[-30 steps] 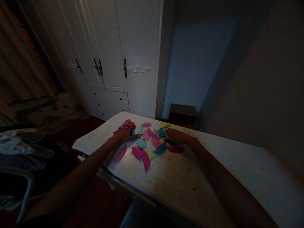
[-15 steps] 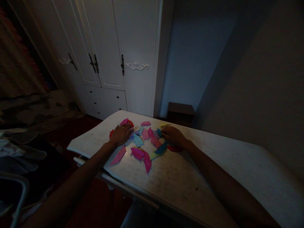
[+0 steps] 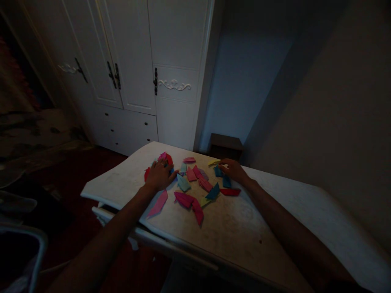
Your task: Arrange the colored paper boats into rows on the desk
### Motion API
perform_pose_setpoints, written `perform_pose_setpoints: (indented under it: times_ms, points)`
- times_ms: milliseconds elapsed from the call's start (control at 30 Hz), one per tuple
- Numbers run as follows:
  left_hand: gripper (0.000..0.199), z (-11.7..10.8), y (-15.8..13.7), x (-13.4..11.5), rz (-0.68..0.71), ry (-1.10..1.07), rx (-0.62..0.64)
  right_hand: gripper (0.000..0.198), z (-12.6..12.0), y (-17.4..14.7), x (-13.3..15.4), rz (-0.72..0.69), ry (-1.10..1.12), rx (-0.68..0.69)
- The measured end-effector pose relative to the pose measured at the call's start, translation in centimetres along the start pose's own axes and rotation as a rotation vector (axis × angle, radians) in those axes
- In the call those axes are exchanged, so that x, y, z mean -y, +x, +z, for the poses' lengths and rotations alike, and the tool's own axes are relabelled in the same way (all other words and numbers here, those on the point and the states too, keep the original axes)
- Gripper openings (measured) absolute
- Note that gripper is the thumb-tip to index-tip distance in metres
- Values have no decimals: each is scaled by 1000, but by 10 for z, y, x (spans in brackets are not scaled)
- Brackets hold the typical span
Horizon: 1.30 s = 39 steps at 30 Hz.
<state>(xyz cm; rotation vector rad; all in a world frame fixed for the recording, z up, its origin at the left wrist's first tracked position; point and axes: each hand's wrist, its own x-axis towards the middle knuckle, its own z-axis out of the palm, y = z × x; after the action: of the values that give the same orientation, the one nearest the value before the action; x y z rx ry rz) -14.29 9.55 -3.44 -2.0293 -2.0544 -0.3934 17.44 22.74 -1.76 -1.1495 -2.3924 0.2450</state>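
1. A pale, mottled tabletop (image 3: pixel 232 240) stretches under both hands, its bare near part lying between the forearms.
2. Nearer than both hands and between them, two magenta, pointed, paper-like pieces (image 3: pixel 183 199) touch end to end.
3. A flat pink slanted strip (image 3: pixel 158 203) lies just on the near side of the left hand.
4. A dark blue-teal angular piece (image 3: pixel 213 191) overlaps a yellow-green piece (image 3: pixel 205 201), left of the right wrist; a long red piece (image 3: pixel 230 192) lies just nearer than the right hand.
5. A light-blue pointed piece (image 3: pixel 183 183) sits right of the left hand, with pink pieces (image 3: pixel 205 185) beyond it toward the right hand.
6. The left hand (image 3: pixel 159 175) rests palm down, fingers spread, over red pieces (image 3: pixel 147 174) and others; it looks loose, clutching nothing visible.
7. The right hand (image 3: pixel 234 170) has bent fingers at a teal piece (image 3: pixel 218 171); I cannot tell whether they pinch it.
8. Beyond the hands stand a low brown cabinet (image 3: pixel 226 142) and a white panelled wardrobe (image 3: pixel 177 118).
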Motion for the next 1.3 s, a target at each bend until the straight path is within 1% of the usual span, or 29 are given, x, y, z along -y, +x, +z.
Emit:
perform_pose_setpoints:
  times_ms: [67, 133, 300, 400, 467, 533, 667, 700, 767, 867, 967, 1033, 1100, 1200, 1300]
  points:
    - [49, 0, 0, 0, -26, -35, -20, 22, 2, 1, 7, -21, 28, 9]
    - [50, 1, 0, 0, -45, -76, -41, 23, 6, 2, 19, -74, 59, 42]
    - [50, 0, 3, -1, -62, -103, -84, 28, 21, 16, 69, -231, 77, 132]
    - [46, -2, 4, 0, -64, -137, -100, 36, 33, 37, 100, -338, -11, 252]
    - [41, -3, 3, 1, -100, -182, -115, 42, 42, 53, 114, -345, -138, 321]
    - [37, -4, 2, 3, -161, -217, -136, 40, 49, 69, 120, -320, -206, 347]
    - [32, -5, -2, 7, -277, -207, -160, 26, 55, 90, 119, -250, -290, 366]
    - [31, -5, -2, 7, -297, -198, -163, 25, 56, 92, 119, -237, -310, 359]
    - [29, -5, -2, 7, -318, -184, -171, 28, 57, 96, 125, -225, -342, 327]
    - [34, -4, -1, 8, -339, -218, -179, 38, 63, 101, 147, -273, -356, 300]
    - [42, -3, -1, 11, -373, -346, -205, 41, 74, 108, 172, -372, -341, 375]
    - [45, -2, -1, 13, -395, -462, -250, 40, 80, 112, 182, -403, -341, 431]
    - [44, -2, -1, 16, -422, -568, -309, 41, 84, 115, 184, -389, -359, 445]
    - [41, -3, -1, 19, -491, -681, -405, 43, 84, 114, 177, -361, -383, 405]
    - [41, -9, -1, 22, -534, -781, -535, 46, 82, 106, 171, -399, -377, 368]
